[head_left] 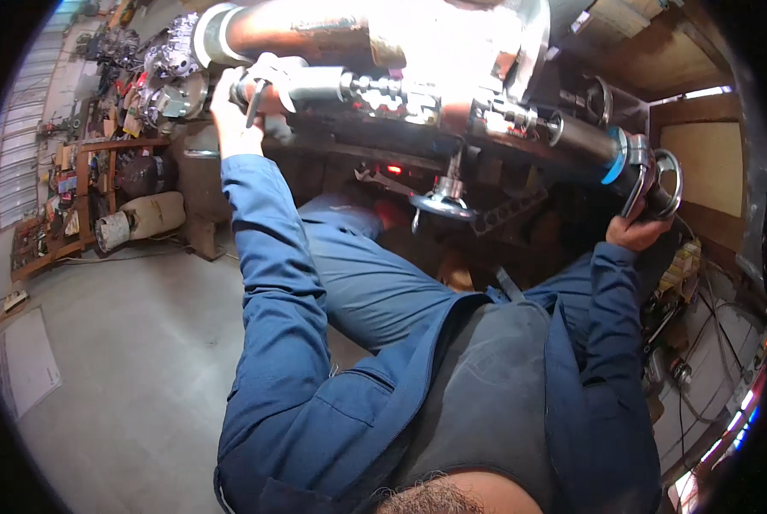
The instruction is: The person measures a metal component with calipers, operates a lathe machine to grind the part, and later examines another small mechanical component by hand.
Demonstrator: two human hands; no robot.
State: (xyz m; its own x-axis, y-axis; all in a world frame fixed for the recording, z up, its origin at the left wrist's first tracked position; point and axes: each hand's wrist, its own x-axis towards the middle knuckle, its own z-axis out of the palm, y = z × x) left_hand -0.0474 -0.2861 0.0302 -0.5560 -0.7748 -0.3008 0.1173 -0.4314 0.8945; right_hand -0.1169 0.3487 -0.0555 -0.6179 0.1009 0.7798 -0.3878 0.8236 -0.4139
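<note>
A long metal machine [456, 116] spans the top of the view, carrying a shaft with rounded lobes [383, 92]. My left hand [234, 110] grips its left end fitting beside a dark lever [256, 103]; some fingers are hidden. My right hand [637, 230] is closed on the right end fitting, low beside a metal lever [635, 190] and a handwheel [672, 176]. A blue ring [611, 168] sits just inboard of that end. A smaller handwheel [441, 204] hangs under the middle. Bright glare hides part of the upper machine.
Metal parts and tools [126, 81] crowd the left wall above a wooden shelf [82, 193], near a pale cylinder [148, 218]. My legs are under the machine. A grey floor [122, 343] spreads lower left; a wooden cabinet [698, 158] and cables [716, 325] are at right.
</note>
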